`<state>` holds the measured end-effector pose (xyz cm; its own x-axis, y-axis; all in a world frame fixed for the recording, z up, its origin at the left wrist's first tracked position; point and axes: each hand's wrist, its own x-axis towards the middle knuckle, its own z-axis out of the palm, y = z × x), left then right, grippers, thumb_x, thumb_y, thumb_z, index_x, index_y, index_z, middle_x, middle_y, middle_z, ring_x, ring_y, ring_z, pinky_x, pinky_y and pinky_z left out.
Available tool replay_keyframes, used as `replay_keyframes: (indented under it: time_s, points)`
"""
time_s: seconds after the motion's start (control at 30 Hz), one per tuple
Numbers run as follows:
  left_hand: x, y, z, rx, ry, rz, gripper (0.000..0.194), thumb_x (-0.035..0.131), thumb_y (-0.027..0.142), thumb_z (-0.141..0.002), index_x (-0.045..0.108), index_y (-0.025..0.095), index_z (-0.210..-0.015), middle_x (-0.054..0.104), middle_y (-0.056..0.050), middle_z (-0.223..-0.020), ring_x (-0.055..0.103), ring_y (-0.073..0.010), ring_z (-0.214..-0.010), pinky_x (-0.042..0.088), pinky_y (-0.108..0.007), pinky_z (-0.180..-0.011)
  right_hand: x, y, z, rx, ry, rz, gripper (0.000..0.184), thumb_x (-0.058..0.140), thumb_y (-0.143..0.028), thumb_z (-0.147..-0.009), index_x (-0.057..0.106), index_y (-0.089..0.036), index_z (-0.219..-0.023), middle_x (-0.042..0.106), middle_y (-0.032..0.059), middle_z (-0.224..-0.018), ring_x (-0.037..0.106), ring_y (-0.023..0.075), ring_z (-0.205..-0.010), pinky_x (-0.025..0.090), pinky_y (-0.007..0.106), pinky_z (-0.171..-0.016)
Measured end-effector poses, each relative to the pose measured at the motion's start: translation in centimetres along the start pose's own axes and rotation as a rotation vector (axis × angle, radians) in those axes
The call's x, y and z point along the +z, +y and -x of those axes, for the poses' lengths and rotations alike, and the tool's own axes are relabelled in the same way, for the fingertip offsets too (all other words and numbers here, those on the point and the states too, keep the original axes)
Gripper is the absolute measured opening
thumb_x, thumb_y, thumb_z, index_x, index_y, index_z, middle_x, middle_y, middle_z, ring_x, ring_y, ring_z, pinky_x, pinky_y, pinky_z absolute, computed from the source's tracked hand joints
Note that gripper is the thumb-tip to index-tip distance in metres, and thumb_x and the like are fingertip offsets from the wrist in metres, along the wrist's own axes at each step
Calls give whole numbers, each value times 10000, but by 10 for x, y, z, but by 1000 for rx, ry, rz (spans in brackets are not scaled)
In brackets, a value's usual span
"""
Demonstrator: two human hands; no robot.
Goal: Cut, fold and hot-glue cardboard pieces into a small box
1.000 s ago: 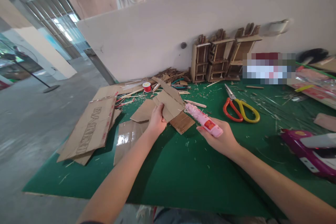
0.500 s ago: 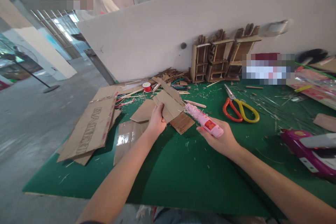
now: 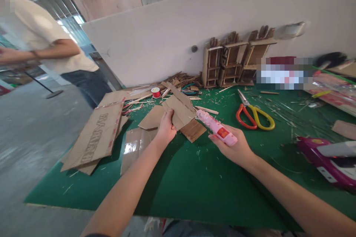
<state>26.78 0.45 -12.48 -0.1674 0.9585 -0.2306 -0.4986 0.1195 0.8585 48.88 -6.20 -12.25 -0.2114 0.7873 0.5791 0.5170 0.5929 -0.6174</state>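
Observation:
Between thumb and fingers, my left hand grips a cardboard piece whose far flap stands up at an angle. A pink hot glue gun is in my right hand, its nozzle at the right edge of that cardboard. Whether the tip touches the edge I cannot tell. Under and beside the held piece lie a brown cardboard square, another cardboard piece and a tape-covered piece.
Scissors with red and yellow handles lie to the right, near a purple-and-white appliance. Printed cardboard sheets rest at left. A red thread spool, wood scraps and upright cardboard structures line the back. A person stands beyond the table.
The person behind the partition has moved left and now shows from the shoulders down to the legs. My hands, the cardboard and the glue gun have hardly moved.

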Motion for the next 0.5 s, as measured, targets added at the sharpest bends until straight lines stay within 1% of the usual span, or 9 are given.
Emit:
replay_keyframes:
  time_s: [0.1,0.2,0.4,0.5]
  points:
    - [0,-1,-1,41,-29,79,135,600,264,-822,527,217,-925,568,32,-712,494,-91,-501,377,-227,-493,0,-1,0,-4,6,-3,343,605,-439,-849,506,-205,-619,552,5,-568,507,127,-493,379,248,-481]
    - [0,-1,-1,34,-25,77,144,610,266,-818,534,214,-929,566,28,-699,505,-99,-507,390,-232,-502,0,-2,0,-13,6,1,349,593,-441,-857,504,-205,-617,548,7,-565,502,126,-491,375,249,-481]
    - [2,0,0,23,-12,94,120,608,247,-825,534,209,-911,562,27,-687,489,-88,-486,304,-218,-421,-1,-3,0,-38,-1,-10,339,598,-428,-863,499,-203,-629,546,3,-572,496,119,-490,378,241,-477]
    - [1,0,0,29,-21,97,115,604,253,-832,545,206,-919,553,30,-663,454,-81,-450,297,-222,-411,0,-2,0,-40,4,-14,335,605,-423,-860,495,-203,-632,535,-4,-570,491,117,-486,378,239,-475]
